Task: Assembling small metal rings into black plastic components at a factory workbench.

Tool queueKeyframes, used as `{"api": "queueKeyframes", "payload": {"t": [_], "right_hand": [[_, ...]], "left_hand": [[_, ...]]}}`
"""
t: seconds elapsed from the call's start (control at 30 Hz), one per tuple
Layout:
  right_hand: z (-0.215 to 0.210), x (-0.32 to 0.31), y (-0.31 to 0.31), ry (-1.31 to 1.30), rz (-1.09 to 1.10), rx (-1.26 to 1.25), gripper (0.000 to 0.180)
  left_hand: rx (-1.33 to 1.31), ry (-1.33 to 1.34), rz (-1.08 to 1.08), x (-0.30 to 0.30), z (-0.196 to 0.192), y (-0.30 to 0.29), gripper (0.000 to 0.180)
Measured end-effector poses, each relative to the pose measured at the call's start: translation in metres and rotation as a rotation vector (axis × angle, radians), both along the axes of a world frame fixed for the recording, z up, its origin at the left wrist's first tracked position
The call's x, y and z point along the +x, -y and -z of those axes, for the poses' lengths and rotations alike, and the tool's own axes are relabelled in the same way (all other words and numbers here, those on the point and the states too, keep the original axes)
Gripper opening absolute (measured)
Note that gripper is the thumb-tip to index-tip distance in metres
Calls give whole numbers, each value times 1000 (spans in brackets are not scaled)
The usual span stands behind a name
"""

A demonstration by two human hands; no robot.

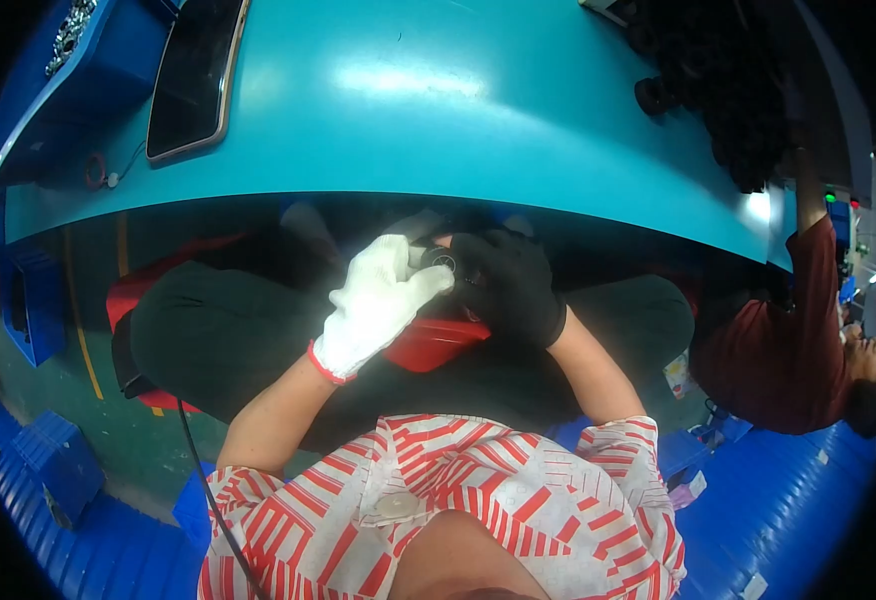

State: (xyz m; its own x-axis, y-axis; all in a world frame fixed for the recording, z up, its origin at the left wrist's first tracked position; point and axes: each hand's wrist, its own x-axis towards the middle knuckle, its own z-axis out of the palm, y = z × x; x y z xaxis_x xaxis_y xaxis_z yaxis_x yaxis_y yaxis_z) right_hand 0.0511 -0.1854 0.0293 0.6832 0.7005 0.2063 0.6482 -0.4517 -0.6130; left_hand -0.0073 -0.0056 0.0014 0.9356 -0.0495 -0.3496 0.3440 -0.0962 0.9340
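My left hand (378, 300), in a white glove with a red cuff, meets my right hand (506, 285), in a black glove, over my lap. Between their fingertips sits a small round black part (442, 262) with a pale ring on its face; both hands grip it. Under the hands a red container (430, 342) rests on my dark trousers. How the part is built is hard to tell, as the gloves cover most of it.
The teal table (438, 110) curves across the top, its edge just beyond my hands. On it lie a dark flat tray (194, 75) at left and a heap of black parts (728, 90) at right. Another person in dark red (798, 350) sits at right. Blue crates (58, 460) stand on the floor.
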Motion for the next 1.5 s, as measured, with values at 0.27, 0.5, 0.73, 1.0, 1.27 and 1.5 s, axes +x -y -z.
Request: {"api": "queueKeyframes", "payload": {"t": [0.27,0.5,0.73,1.0,1.27,1.5], "right_hand": [[9,-1,5,-646,187,129,34],[2,-5,-3,-1063,236,516,42],[-6,-2,3,-752,200,211,36],[5,-8,3,-699,173,337,33],[-3,-5,-3,-615,176,356,33],[-8,-4,1,-845,329,54,30]], "left_hand": [[-99,-29,-120,6,-33,-5,24],[-256,-38,-169,1,-15,-10,25],[-409,-58,-151,1,-25,-6,36],[-581,-132,-191,2,-12,-4,39],[-540,-94,-182,2,-16,-4,39],[-86,-7,-134,0,-26,4,41]]}}
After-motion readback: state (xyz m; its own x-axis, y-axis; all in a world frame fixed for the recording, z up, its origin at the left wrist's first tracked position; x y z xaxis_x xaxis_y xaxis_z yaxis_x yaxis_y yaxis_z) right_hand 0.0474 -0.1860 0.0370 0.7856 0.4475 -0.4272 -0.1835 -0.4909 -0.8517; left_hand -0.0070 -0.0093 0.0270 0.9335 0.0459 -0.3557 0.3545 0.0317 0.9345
